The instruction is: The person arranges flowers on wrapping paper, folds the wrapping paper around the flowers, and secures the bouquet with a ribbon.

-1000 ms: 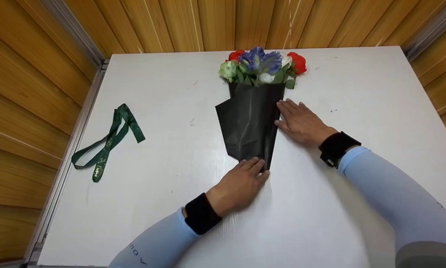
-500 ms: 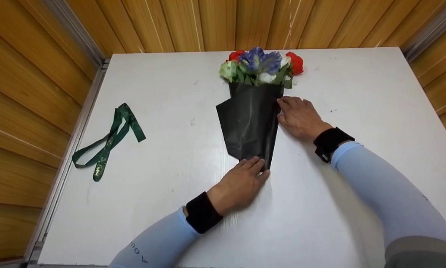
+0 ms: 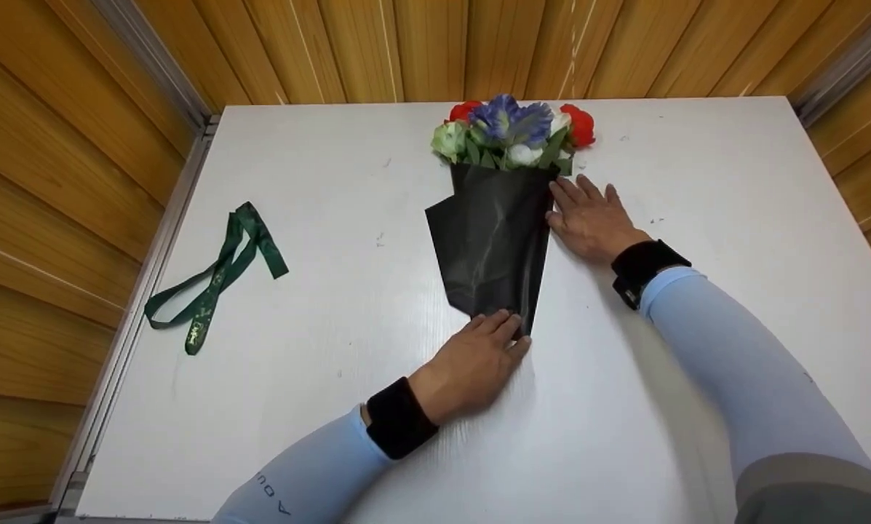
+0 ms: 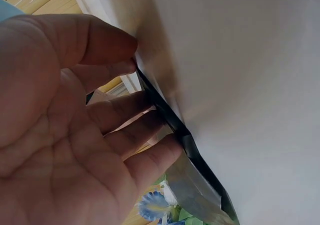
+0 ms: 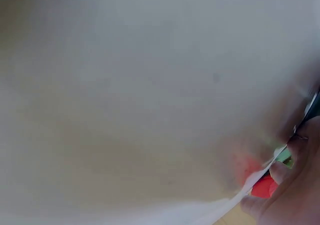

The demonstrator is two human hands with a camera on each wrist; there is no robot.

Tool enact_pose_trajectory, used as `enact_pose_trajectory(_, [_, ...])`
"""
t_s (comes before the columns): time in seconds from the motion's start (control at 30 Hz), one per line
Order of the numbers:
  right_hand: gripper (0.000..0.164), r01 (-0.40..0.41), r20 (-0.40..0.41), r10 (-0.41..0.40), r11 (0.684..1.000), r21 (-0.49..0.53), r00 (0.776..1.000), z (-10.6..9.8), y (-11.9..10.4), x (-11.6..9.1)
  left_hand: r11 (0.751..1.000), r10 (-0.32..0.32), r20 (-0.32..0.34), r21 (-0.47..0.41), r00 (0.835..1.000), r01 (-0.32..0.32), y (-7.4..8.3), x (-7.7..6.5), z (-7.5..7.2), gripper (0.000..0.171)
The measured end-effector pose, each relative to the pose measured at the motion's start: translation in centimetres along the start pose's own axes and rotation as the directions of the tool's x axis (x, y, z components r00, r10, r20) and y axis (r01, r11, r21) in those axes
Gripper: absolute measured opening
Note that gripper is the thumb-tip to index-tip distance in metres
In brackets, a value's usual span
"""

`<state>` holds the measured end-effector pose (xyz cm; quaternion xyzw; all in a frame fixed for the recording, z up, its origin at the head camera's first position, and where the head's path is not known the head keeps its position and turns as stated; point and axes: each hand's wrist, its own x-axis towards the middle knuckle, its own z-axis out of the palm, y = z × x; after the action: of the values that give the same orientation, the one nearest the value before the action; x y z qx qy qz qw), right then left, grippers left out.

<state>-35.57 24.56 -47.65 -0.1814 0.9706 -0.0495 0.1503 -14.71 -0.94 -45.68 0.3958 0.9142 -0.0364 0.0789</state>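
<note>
A bouquet of blue, red, white and pale green flowers point(image 3: 511, 124) lies on the white table, its lower part wrapped in black paper point(image 3: 490, 240). My left hand point(image 3: 471, 367) rests on the narrow bottom end of the wrap. In the left wrist view, the extended fingertips point(image 4: 155, 160) press the black paper's edge, with the thumb nearby. My right hand point(image 3: 591, 222) lies along the wrap's upper right edge, fingers extended and touching the paper. A red flower point(image 5: 264, 187) shows beyond the fingers in the right wrist view. A loose flap of paper juts out at the wrap's left.
A dark green ribbon point(image 3: 201, 320) with gold print lies loosely looped on the left side of the table point(image 3: 333, 255). Wood-patterned panels point(image 3: 428, 51) stand behind the table and at both sides, with metal frame rails at the corners.
My right hand has slid up along the wrap's right edge, toward the flowers. The right-hand red flower shifted slightly left at first. My left hand stays on the bottom end.
</note>
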Motion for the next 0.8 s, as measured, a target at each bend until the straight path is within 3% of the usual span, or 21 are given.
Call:
enact_pose_trajectory(0.1, [0.07,-0.024,-0.003,0.024,1.0,-0.004,1.0,-0.2,0.3,0.2,1.0,0.01,0.004,0.008,1.0,-0.01,0.1,0.0,0.0,0.047])
enact_pose_trajectory(0.5, [0.064,-0.071,-0.149,0.064,0.997,-0.042,0.987,-0.7,-0.1,2.0,0.999,0.002,0.033,0.053,0.999,-0.004,0.3,0.4,-0.2,0.048])
enact_pose_trajectory(0.8, [0.057,-0.117,-0.17,0.086,0.976,-0.183,0.982,-1.1,0.1,2.4,0.999,-0.005,0.02,0.033,1.0,0.004,0.5,0.5,-0.3,0.047])
